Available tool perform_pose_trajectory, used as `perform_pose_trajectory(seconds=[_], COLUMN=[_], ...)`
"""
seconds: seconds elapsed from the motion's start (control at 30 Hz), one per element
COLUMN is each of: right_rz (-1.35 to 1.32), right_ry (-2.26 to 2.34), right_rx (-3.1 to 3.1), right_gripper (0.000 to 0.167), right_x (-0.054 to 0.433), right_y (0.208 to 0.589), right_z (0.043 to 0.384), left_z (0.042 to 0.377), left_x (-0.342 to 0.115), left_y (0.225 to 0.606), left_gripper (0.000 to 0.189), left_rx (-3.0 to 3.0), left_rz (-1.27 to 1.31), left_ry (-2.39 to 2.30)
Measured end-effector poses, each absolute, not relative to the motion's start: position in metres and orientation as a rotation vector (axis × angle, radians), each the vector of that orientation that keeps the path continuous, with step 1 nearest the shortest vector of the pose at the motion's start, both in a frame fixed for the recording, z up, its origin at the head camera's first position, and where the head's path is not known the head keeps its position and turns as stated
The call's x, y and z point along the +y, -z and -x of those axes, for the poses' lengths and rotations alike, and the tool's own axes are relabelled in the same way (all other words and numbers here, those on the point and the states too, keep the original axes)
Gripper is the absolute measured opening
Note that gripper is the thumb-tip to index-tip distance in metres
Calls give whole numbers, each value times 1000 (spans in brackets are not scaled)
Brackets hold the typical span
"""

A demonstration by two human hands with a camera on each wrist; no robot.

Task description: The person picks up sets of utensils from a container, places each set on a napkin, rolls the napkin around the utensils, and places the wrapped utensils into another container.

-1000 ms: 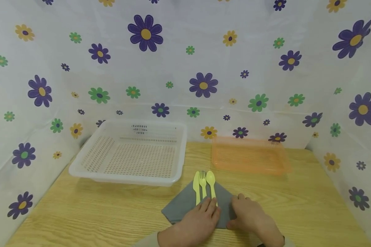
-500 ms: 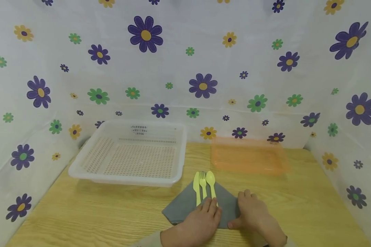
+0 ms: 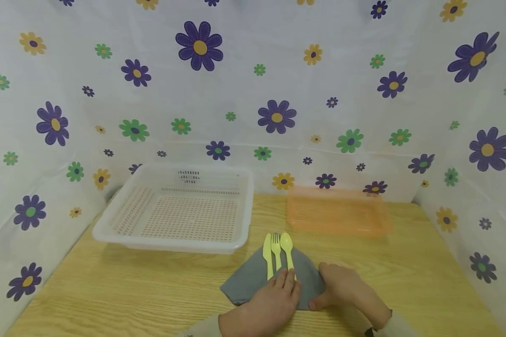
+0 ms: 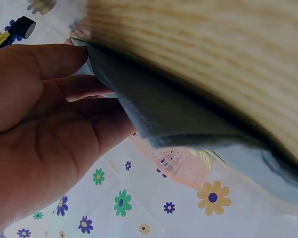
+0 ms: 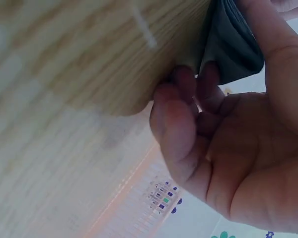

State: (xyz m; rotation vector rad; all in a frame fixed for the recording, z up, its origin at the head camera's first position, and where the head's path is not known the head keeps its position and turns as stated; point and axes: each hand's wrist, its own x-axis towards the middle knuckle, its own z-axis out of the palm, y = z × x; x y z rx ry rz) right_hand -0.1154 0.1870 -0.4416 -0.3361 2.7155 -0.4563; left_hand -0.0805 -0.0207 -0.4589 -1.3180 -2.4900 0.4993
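Note:
A grey cloth napkin (image 3: 245,284) lies folded on the table, with a yellow-green plastic knife (image 3: 267,252), fork (image 3: 276,248) and spoon (image 3: 286,242) side by side on it. My left hand (image 3: 270,302) rests its extended fingers on the napkin and over the lower part of the cutlery, so the handles are hidden. At the right side, my right hand (image 3: 341,286) pinches the napkin's edge, which bulges in a curve. The right wrist view shows the napkin (image 5: 233,47) between thumb and curled fingers. In the left wrist view, the left thumb lies near the napkin's (image 4: 154,106) edge.
A white perforated plastic basket (image 3: 185,248) stands at the back left of the wooden table (image 3: 122,290). At the back right is a shallow orange translucent basket (image 3: 341,228). A flower-printed white sheet (image 3: 236,89) encloses the back and sides.
My right hand first shifted right along the napkin's side, then turned inward and grips its edge, which now looks rounded and raised. The left hand and cutlery have hardly moved.

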Motion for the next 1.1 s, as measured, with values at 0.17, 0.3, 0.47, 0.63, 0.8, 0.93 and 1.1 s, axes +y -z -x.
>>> perform_pose_trajectory(seconds=[0.17, 0.3, 0.47, 0.63, 0.8, 0.93, 1.1], right_rz=[334, 352, 387, 368, 431, 493, 483], right_ry=[600, 742, 848, 810, 686, 623, 600], right_rx=[2674, 2625, 2624, 2697, 2798, 2822, 2805], right_gripper=[59, 61, 67, 60, 47, 38, 37], right_x=[185, 187, 183, 174, 166, 162, 161], right_y=[441, 443, 445, 443, 443, 445, 446], right_z=[112, 106, 97, 90, 85, 82, 81], left_z=[80, 79, 79, 79, 81, 84, 87], left_x=[-19, -18, -18, -18, -18, -18, -19], left_y=[458, 456, 455, 454, 455, 454, 451], left_gripper=[34, 35, 37, 37, 33, 25, 22], left_rx=[-2571, -2591, -2591, -2576, -2535, -2560, -2652], left_rz=[1319, 1320, 1335, 1343, 1347, 1360, 1388], left_ry=[-526, -549, -564, -576, -587, -527, -457])
